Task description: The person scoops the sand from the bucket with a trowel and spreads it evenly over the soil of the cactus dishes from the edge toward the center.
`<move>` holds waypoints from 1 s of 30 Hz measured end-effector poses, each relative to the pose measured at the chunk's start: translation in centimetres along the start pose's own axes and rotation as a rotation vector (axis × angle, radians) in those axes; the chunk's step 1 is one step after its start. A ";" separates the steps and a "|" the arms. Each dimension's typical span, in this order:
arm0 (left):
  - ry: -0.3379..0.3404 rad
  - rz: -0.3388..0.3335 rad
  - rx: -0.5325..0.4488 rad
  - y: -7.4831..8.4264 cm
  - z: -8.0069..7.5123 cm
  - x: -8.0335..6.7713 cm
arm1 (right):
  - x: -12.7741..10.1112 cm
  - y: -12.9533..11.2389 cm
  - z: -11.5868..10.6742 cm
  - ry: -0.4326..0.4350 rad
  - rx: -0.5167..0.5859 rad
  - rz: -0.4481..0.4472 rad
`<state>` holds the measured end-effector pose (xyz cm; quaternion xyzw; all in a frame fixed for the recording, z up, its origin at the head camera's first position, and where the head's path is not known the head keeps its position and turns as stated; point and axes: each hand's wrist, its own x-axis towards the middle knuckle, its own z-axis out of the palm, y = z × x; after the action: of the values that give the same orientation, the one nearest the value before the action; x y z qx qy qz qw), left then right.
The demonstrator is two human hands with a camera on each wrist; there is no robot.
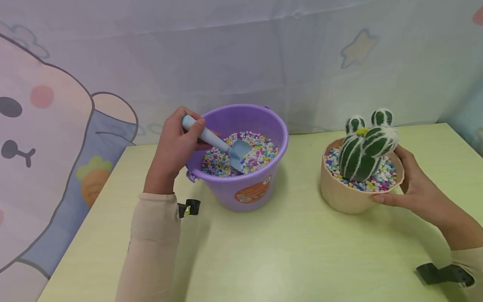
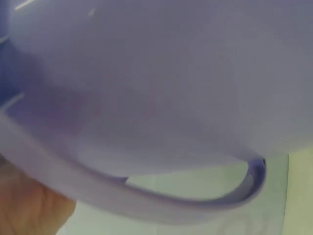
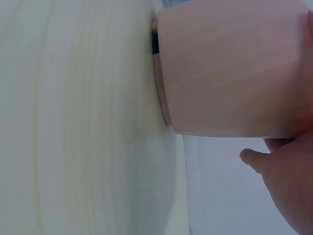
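While the left hand grips the pale blue plastic scoop, its blade in the coloured pebbles of the round purple plastic bucket, the right hand cups the beige pot with the green toy cactus, well apart to the right on the worktop.
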<state>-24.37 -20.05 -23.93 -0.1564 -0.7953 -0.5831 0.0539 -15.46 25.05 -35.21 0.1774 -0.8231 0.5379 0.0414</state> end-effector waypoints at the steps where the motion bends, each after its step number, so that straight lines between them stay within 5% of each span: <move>1: 0.008 -0.016 0.015 0.1 0.0 0.0 | 0.0 0.1 0.0 0.006 -0.006 0.005; 11: 0.024 -0.068 0.062 0.2 0.0 0.1 | 0.1 0.5 0.0 0.006 -0.016 -0.001; 22: -0.081 0.094 -0.081 -0.7 -0.7 -0.3 | -0.1 0.7 0.0 0.018 -0.021 0.001; 30: -0.126 0.143 -0.200 -1.2 -1.0 -0.5 | -0.2 1.0 0.2 0.026 -0.036 0.014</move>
<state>-24.41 -21.44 -24.87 -0.2536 -0.7218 -0.6433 0.0293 -15.56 25.29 -36.18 0.1641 -0.8331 0.5256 0.0514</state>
